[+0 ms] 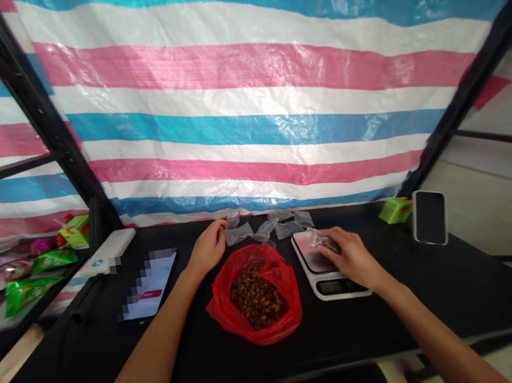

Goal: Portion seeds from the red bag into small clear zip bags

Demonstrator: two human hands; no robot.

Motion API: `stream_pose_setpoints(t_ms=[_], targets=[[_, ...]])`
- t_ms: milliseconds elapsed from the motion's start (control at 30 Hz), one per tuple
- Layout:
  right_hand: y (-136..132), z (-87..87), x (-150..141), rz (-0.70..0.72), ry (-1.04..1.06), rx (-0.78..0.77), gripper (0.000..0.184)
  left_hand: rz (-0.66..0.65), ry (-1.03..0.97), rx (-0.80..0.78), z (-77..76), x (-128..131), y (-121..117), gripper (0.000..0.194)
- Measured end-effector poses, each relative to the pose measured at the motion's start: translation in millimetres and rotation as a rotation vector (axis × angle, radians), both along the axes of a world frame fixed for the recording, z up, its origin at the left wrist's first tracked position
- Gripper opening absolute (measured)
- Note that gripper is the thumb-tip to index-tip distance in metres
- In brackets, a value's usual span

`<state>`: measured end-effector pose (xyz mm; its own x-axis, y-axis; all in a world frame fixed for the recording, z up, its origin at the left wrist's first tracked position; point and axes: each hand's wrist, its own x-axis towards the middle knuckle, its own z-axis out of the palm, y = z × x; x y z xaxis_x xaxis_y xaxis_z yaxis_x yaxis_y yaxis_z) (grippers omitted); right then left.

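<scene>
A red plastic bag (295, 289), its mouth wide, stands between my forearms with small brown pieces (258, 298) like nuts or beans inside. To its right is a white kitchen scale (314, 266) with a metal top. Over that top my right hand (351, 254) grips a small clear plastic bag (314, 238); something dark shows under the fingers. My left hand (210, 247) rests behind the red bag, fingers curled beside the nearest of several small clear bags (239, 234). Whether it pinches one is hidden.
A phone (148, 289) and a white box-like device (110, 250) lie to the left, near green snack packets (31, 292). At right stand a small green box (395, 210) and a white-framed device (429, 218). A striped sheet (244, 90) hangs behind; black frame posts flank the table.
</scene>
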<state>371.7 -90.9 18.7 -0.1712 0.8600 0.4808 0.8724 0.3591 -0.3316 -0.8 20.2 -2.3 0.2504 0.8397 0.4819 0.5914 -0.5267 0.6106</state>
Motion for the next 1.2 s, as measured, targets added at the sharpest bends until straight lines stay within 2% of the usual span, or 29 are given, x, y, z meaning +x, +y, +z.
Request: stream_pose_setpoints(t_ms=[100, 200, 300, 400, 600, 800, 1067, 1200], targets=[[-5.2, 20.7, -24.3, 0.19, 0.066, -0.1, 0.037, 0.009, -0.012, 0.006, 1.6, -2.4, 0.7, 0.03], [-9.6, 38.0, -55.1, 0.304, 0.029, -0.153, 0.038, 0.003, -0.009, 0.004, 0.8, -2.4, 0.5, 0.031], [-10.0, 42.2, -79.6, 0.38, -0.002, -0.173, 0.033, -0.023, 0.003, 0.003, -1.3, -0.8, -0.8, 0.032], [-8.4, 36.7, -95.7, 0.432, -0.037, -0.185, 0.031, -0.051, 0.01, 0.005, -2.4, 0.9, -2.8, 0.033], [-8.9, 31.0, -116.8, 0.434, -0.081, -0.206, 0.038, -0.075, 0.012, 0.018, -0.8, 2.7, -5.4, 0.034], [-8.9, 29.7, -122.9, 0.445, -0.114, -0.233, 0.05, -0.081, 0.029, 0.029, -3.9, 4.7, -4.9, 0.034], [-12.6, 24.5, -123.8, 0.414, -0.117, -0.219, 0.052, -0.09, 0.058, 0.025, -5.9, 3.7, -2.8, 0.032], [-11.1, 25.4, -124.3, 0.391, -0.102, -0.19, 0.041, -0.095, 0.068, 0.033, -5.4, 4.1, -2.0, 0.032]])
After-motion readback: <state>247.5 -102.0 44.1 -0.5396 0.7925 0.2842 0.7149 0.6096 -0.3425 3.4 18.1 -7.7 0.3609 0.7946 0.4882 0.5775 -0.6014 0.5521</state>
